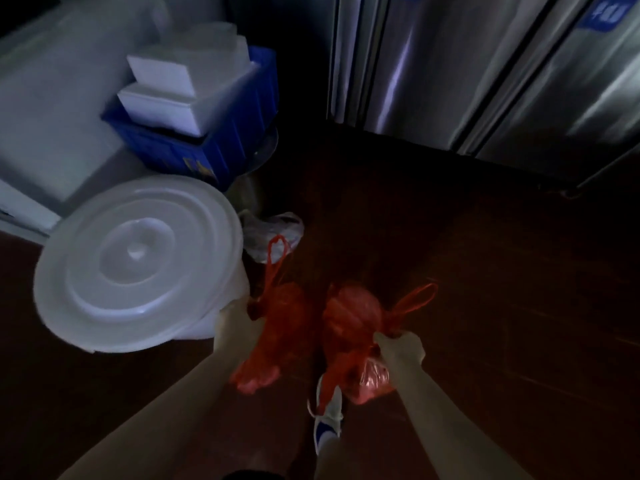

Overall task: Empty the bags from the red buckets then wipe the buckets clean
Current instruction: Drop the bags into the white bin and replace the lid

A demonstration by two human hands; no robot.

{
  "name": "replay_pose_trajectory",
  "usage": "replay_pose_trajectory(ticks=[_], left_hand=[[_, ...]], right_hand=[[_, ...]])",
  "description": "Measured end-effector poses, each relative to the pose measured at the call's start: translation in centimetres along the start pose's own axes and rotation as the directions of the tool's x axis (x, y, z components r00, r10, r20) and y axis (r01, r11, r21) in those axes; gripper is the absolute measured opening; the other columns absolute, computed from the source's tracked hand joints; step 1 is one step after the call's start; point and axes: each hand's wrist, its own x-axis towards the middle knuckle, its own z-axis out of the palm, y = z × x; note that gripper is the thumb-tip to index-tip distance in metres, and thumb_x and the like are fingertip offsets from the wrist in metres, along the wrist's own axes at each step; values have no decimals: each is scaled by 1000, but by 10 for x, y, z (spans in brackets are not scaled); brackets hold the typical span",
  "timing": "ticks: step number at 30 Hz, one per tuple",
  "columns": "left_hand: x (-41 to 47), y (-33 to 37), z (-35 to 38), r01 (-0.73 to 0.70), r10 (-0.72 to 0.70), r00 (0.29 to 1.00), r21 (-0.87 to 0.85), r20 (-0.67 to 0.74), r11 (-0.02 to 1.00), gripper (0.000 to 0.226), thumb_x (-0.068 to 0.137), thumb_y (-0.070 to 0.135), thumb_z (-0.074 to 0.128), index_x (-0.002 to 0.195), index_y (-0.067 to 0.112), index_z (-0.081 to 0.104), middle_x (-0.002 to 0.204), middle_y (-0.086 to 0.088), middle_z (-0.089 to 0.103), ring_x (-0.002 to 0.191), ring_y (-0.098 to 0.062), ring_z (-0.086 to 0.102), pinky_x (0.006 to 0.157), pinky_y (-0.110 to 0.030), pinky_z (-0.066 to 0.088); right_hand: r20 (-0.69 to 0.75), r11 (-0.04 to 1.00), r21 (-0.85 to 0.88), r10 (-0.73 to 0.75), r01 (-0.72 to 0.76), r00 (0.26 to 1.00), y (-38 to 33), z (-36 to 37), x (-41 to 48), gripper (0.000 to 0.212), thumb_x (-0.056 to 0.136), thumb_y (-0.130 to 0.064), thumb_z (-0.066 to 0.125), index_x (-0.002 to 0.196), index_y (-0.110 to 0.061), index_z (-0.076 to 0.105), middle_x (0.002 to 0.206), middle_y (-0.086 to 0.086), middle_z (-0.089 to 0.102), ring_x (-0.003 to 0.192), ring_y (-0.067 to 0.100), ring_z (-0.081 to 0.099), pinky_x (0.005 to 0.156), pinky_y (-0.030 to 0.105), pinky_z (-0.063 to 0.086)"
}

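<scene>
The left hand is clenched round the gathered neck of one red bag. The right hand is clenched the same way on the neck of the second red bag. Each fist sits just below the knot, and the loop handles stick up free toward 12 and 2 o'clock. Both bags hang low between the forearms, above the dark floor and a shoe at 6 o'clock.

The film looks thin, soft and slack. It bulges round lumpy contents, so the bags probably swing and could tear if dragged or snagged. They seem moderately loaded, not heavy. The bunched neck is the safest hold, since the thin loops could cut in or stretch.

No red buckets are in view, so the bags are evidently out of them and being carried.

A white lidded tub stands at 9 o'clock from the left fist. A crumpled pale bag lies at 12 o'clock, with a blue crate beyond it. Steel doors stand at 1 o'clock.
</scene>
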Motion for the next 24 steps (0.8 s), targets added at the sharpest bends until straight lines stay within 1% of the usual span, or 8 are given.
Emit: replay_pose_trajectory(ticks=[1, 5, 8, 12, 15, 18, 21, 24], left_hand=[[24, -3, 16, 4, -4, 1000, -2, -5, 1000, 16, 74, 25, 71, 83, 14, 64, 74, -1, 62, 71, -20, 55, 65, -29, 35], [102, -35, 83, 82, -82, 997, 19, 6, 996, 16, 79, 10, 70, 95, 6, 66, 81, -4, 62, 78, -23, 57, 69, -28, 35], [151, -63, 133, 126, -126, 992, 19, 4, 992, 22, 80, 9, 71, 100, 4, 65, 83, -2, 60, 80, -26, 60, 69, -28, 37], [213, -98, 190, 155, -156, 987, 12, 48, 988, 38, 83, 11, 71, 120, 3, 62, 107, -13, 67, 99, -30, 63, 85, -37, 49], [244, -119, 217, 166, -167, 985, 32, 46, 986, 39, 85, 15, 71, 122, 6, 61, 112, -12, 66, 103, -29, 62, 89, -38, 48], [264, -131, 232, 163, -167, 984, 62, 59, 985, 39, 84, 13, 71, 122, 5, 62, 113, -14, 65, 105, -32, 61, 85, -32, 43], [271, -135, 234, 121, -135, 985, 123, 105, 985, 43, 85, 9, 70, 126, 1, 60, 116, -21, 64, 107, -39, 58, 89, -38, 42], [270, -128, 220, 126, -134, 986, 91, 94, 988, 42, 83, 10, 71, 124, 6, 61, 115, -20, 62, 102, -36, 60, 87, -38, 46]], right_hand=[[-8, 1000, -21, -11, 11, 1000, -8, 16, 28, 21, 82, -19, 72, 97, -5, 70, 75, 6, 69, 58, 18, 69, 53, 23, 53], [5, 988, -151, 14, -13, 1000, -18, 81, 127, 32, 84, -25, 70, 107, -2, 69, 101, 16, 71, 95, 31, 67, 72, 26, 45], [6, 981, -192, -2, 3, 1000, -14, 128, 190, 33, 86, -23, 68, 109, 0, 68, 107, 19, 69, 101, 34, 64, 74, 27, 42], [1, 974, -222, 43, -42, 999, -9, 184, 266, 36, 88, -24, 67, 113, 3, 65, 113, 19, 67, 105, 34, 62, 79, 29, 44], [-10, 975, -206, 85, -85, 996, -3, 215, 303, 33, 89, -23, 65, 111, 3, 65, 112, 17, 67, 102, 32, 63, 77, 28, 45], [125, 971, -230, 100, -69, 987, 1, 233, 325, 35, 90, -17, 63, 120, 0, 61, 121, 18, 63, 111, 34, 60, 84, 31, 48], [260, 958, -287, 48, 30, 965, 4, 243, 329, 43, 91, -19, 63, 131, -9, 51, 129, 18, 58, 120, 35, 55, 101, 41, 45], [338, 933, -332, -18, 137, 941, -12, 242, 312, 36, 97, -15, 48, 132, -8, 54, 135, 15, 54, 128, 31, 48, 101, 27, 40]])
